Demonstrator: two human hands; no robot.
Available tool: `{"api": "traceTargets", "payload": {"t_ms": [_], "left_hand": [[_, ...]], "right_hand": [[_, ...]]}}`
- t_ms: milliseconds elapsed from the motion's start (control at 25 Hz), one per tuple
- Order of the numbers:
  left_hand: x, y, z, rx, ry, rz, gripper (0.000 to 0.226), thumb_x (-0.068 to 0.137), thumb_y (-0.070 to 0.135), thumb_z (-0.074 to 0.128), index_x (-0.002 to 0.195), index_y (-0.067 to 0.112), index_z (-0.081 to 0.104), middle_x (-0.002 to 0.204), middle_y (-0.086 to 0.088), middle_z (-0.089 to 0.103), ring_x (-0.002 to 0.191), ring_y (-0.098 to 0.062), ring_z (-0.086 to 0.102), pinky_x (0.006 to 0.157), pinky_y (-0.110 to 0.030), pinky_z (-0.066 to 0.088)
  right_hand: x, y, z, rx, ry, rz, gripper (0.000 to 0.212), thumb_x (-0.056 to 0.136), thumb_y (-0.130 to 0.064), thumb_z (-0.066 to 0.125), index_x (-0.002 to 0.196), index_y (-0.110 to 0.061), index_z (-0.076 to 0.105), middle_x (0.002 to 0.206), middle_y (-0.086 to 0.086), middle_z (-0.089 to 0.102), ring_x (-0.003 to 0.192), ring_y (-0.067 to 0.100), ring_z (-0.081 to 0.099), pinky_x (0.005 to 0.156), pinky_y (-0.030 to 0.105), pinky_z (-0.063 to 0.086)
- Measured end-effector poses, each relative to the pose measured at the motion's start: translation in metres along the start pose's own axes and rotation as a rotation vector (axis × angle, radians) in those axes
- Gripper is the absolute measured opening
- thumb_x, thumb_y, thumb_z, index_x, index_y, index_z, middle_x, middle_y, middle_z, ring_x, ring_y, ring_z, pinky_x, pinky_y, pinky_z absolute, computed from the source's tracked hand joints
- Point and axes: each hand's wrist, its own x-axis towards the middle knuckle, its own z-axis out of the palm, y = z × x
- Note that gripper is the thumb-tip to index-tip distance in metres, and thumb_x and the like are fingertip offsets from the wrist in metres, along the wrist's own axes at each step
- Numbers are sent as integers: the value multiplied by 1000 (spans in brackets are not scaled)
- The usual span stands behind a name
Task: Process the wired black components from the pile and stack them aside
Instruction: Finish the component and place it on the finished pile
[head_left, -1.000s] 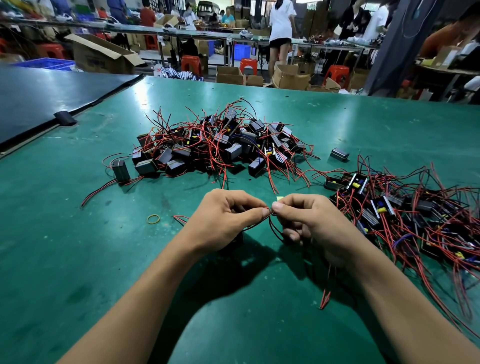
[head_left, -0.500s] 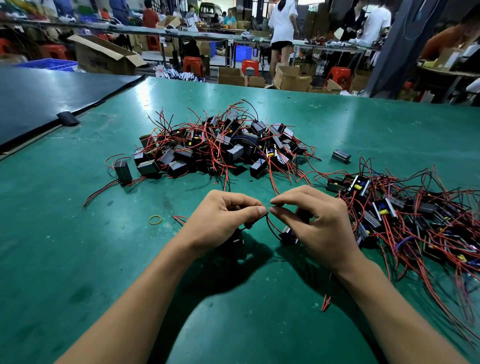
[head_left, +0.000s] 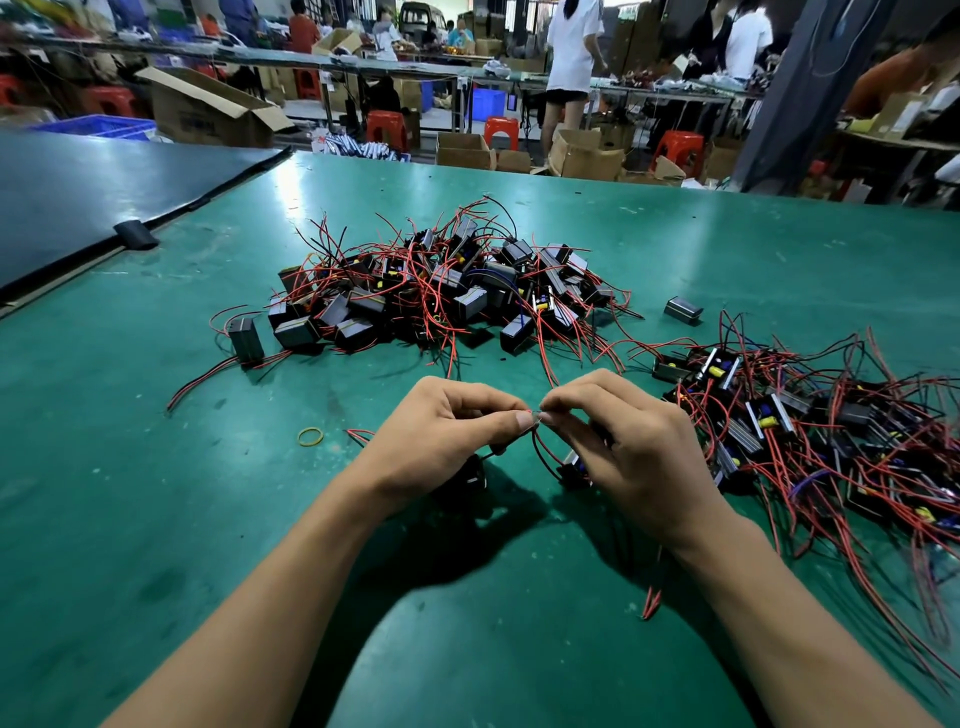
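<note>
A heap of small black box components with red and black wires (head_left: 441, 291) lies at the middle of the green table (head_left: 156, 519). A second, flatter spread of wired components (head_left: 831, 441) covers the right side. My left hand (head_left: 441, 441) and my right hand (head_left: 623, 447) meet just in front of the heap, fingertips touching, each pinching the ends of thin wires. Those wires loop down to one black component (head_left: 571, 470) half hidden under my right hand. Another dark piece (head_left: 470, 480) sits under my left hand, mostly hidden.
A yellow rubber band (head_left: 310, 436) lies left of my left hand. One loose black box (head_left: 683, 310) sits between the two piles. A dark mat (head_left: 78, 197) covers the table's far left. Cardboard boxes, red stools and people fill the background.
Both hands stay together pinching the wires. My right hand has shifted slightly and its fingers have turned a little at the wire ends. The piles have not moved.
</note>
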Motion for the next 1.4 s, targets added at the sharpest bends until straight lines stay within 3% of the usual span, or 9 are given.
{"api": "traceTargets", "payload": {"t_ms": [160,320,560,720,800,880,1080,1200,1400], "left_hand": [[0,0,1,26,52,9,6,85,16,74,80,16,77,66,2,64,63,-8,51,61,-18,41],[-1,-1,5,70,72,-27,8,87,23,72,86,17,78,67,-4,66,60,-11,53,57,-22,43],[0,-4,-5,347,282,31,15,91,34,66,94,24,77,81,13,74,74,4,67,70,-9,49],[-1,-6,-11,636,220,-4,21,88,41,67,104,28,73,87,17,71,80,2,65,80,-19,52],[-1,-7,-12,722,198,-38,24,87,41,67,108,29,71,92,15,71,83,-6,66,85,-29,53],[-2,-7,-12,743,205,-44,24,87,39,67,108,28,71,92,14,71,78,-5,64,81,-27,52],[0,-1,-11,603,182,-138,30,81,35,76,108,26,71,87,16,71,72,1,65,70,-9,47],[2,3,-9,360,181,-232,43,79,26,80,119,24,65,97,6,73,89,-14,71,88,-31,55],[4,8,0,-222,198,-299,37,88,-10,60,122,5,60,113,-22,68,98,-30,68,90,-44,57]], "right_hand": [[3,-5,-2,272,-133,284,5,92,-20,71,89,-22,68,72,-17,60,53,10,50,54,25,42],[6,-2,-3,580,-240,635,10,92,-24,71,83,-23,69,58,-6,54,49,17,47,49,27,38],[5,10,-2,397,-27,758,6,91,-26,71,90,-22,74,60,-19,63,50,2,49,57,20,40],[9,9,-19,155,-431,593,27,86,-21,71,110,-35,74,100,-21,70,86,-9,59,77,4,40],[14,8,-24,43,-636,542,46,81,-21,70,123,-38,67,127,-12,63,118,-1,51,105,20,37],[15,8,-25,-121,-778,501,57,79,-20,68,134,-36,60,136,-10,56,132,12,42,114,38,30],[9,12,-23,47,-621,502,42,82,-18,76,123,-26,70,117,-9,68,105,3,61,99,21,45],[7,10,-17,114,-502,532,32,82,-27,80,113,-28,74,102,-11,72,84,-4,63,76,4,44],[8,-1,-9,331,-359,578,26,83,-28,80,108,-29,72,94,-16,75,80,1,69,76,13,51]]}}
